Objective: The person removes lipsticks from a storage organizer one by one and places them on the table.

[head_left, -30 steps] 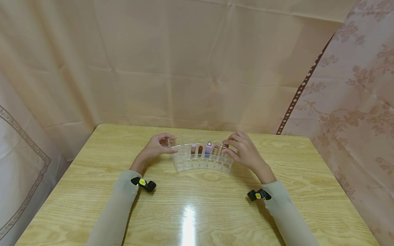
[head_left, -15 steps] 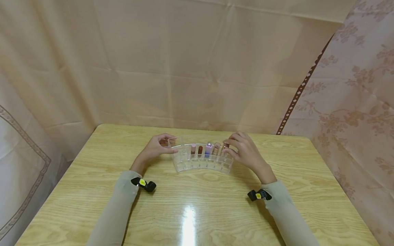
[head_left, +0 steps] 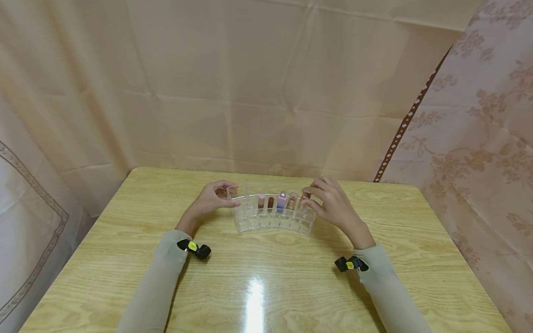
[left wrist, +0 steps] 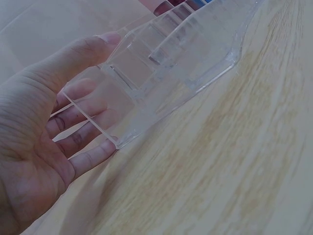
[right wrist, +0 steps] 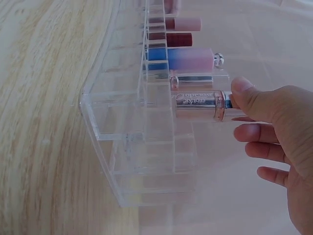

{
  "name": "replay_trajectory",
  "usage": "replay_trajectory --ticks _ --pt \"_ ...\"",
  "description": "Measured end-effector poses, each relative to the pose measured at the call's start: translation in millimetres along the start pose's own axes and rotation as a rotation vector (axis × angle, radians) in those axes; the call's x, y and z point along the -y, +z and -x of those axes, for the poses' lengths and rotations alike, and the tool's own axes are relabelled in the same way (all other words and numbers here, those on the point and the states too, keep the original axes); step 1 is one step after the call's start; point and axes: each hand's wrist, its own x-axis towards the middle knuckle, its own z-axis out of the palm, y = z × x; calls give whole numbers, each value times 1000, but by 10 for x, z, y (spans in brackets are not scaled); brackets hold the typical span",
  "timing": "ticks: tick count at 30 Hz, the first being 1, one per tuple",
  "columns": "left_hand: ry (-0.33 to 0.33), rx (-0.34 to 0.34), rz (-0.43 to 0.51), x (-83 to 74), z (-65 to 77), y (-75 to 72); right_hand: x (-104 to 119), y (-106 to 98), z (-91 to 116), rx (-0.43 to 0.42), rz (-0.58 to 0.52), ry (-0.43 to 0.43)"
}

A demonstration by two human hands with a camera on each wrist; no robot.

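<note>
A clear, curved, tiered lipstick organizer (head_left: 272,223) stands on the table. My left hand (head_left: 209,199) grips its left end, thumb on the near side and fingers round the back wall, seen through the plastic in the left wrist view. At the other end, my right hand (head_left: 333,206) pinches the capped top of a shiny rose-gold lipstick (right wrist: 198,104) whose lower part sits in a back-row slot. Beside it in that row stand a slimmer clear-capped lipstick (right wrist: 193,81), a blue-to-pink tube (right wrist: 190,58) with a silver knob, a dark red lipstick (right wrist: 180,39) and a pink-topped one (right wrist: 187,24).
The light wood table (head_left: 291,286) reaches back to a beige curtain (head_left: 266,101). Patterned cloth (head_left: 487,152) hangs along the right side. Both wrists wear small black cameras, the left camera (head_left: 202,252) and the right camera (head_left: 341,264).
</note>
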Motion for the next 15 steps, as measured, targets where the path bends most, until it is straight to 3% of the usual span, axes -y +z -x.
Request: replay_trajectory --ticks 15 --pt "17 -10 -5 24 -11 3 6 -25 -8 -6 6 -1"
